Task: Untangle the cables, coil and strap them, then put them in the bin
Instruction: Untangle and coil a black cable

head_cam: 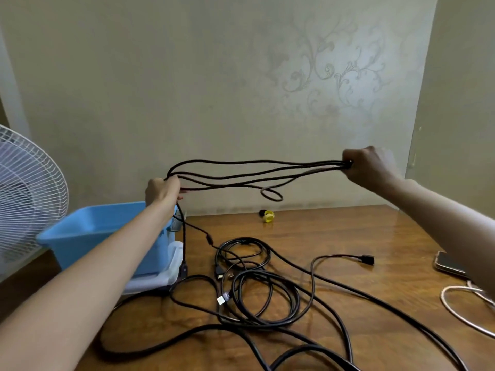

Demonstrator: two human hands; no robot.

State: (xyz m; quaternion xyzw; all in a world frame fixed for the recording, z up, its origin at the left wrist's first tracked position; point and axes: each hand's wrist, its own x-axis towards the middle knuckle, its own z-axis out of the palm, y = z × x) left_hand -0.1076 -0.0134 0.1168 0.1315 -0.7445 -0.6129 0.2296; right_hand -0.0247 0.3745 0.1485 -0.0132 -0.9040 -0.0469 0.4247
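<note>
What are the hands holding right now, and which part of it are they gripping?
Both hold one black cable folded into long loops. The left hand grips the loops' left end and the right hand grips their right end.

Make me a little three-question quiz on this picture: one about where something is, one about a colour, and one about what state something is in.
1. Where is the blue bin?
A) at the left, next to the fan
B) at the right, beside the phone
C) on the floor

2. What colour is the small strap near the wall?
A) red
B) yellow
C) green

3. How is the lifted cable held?
A) lying in the bin
B) dangling from one hand
C) stretched in loops between both hands

Answers:
1 A: the bin sits at the left, by the fan's grille.
2 B: the strap is bright yellow.
3 C: the left hand and the right hand each grip one end of the loops.
</note>
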